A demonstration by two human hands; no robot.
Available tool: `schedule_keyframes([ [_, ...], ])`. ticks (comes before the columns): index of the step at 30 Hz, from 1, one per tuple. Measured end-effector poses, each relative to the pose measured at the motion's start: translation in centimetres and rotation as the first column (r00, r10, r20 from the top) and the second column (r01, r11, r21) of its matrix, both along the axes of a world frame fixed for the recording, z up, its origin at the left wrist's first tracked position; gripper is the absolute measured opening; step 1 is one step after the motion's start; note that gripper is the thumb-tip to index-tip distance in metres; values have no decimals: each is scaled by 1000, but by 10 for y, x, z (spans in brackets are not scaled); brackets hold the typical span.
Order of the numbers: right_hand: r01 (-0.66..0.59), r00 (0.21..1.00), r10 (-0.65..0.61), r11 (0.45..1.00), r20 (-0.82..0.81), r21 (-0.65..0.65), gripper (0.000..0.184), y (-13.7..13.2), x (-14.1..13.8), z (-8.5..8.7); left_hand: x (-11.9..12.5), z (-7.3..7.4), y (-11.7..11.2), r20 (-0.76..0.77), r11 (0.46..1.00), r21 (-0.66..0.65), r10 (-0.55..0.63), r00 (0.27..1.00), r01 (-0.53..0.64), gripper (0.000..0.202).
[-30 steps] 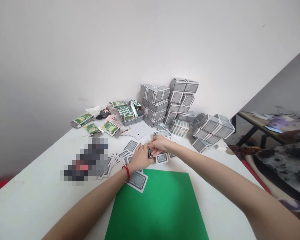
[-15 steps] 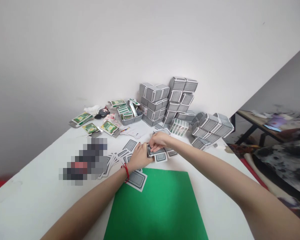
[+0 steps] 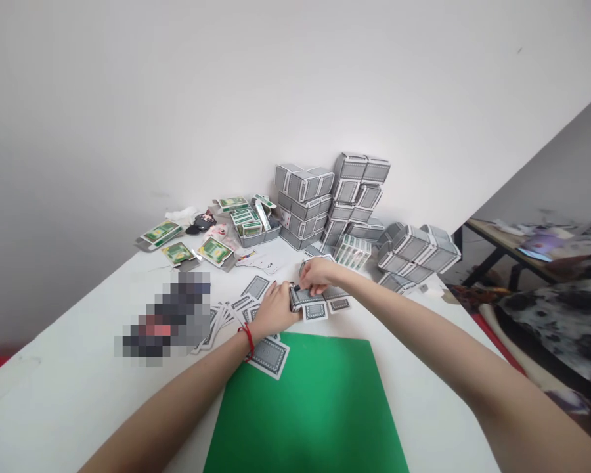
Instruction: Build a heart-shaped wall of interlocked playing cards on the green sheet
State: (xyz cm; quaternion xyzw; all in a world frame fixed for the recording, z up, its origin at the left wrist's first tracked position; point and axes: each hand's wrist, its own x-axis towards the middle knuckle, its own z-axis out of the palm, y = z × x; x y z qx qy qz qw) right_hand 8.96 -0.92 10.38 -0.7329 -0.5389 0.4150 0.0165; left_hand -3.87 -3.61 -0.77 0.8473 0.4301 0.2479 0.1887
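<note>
A small block of folded playing cards (image 3: 309, 298), with grey patterned backs, lies on the table beyond the green board. My left hand (image 3: 277, 311), with a red string on the wrist, is closed against the block's left end and steadies it. From the right, my right hand (image 3: 319, 271) reaches over with fingers bent in a pinch at the block's upper left edge, seemingly on a card there; the fingertips are partly hidden. Right in front of the block lies a loose playing card (image 3: 316, 311), face down. More loose cards (image 3: 255, 286) spread around my left hand.
Stacked card blocks (image 3: 304, 186) stand by the wall, with a taller stack (image 3: 353, 167) beside them and another group (image 3: 414, 243) at the right. Green card boxes (image 3: 215, 250) lie at the left. A green board (image 3: 305, 401) covers the near table. A blurred-out item (image 3: 170, 318) lies left.
My right hand's fingers have lifted and shifted slightly right and back along the block. My left hand stays at the block's left end. The loose card in front has shifted slightly left.
</note>
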Motion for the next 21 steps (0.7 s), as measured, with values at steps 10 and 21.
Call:
schedule_keyframes([
  [10,20,992,-24,999,-124,-33,15,3,6,-9,-1,0,-1,-6,1000,-9,5,1000,-5,37],
  [21,66,980,-83,993,-179,-97,11,4,-3,-5,1,3,-2,9,999,-26,18,1000,-18,38],
])
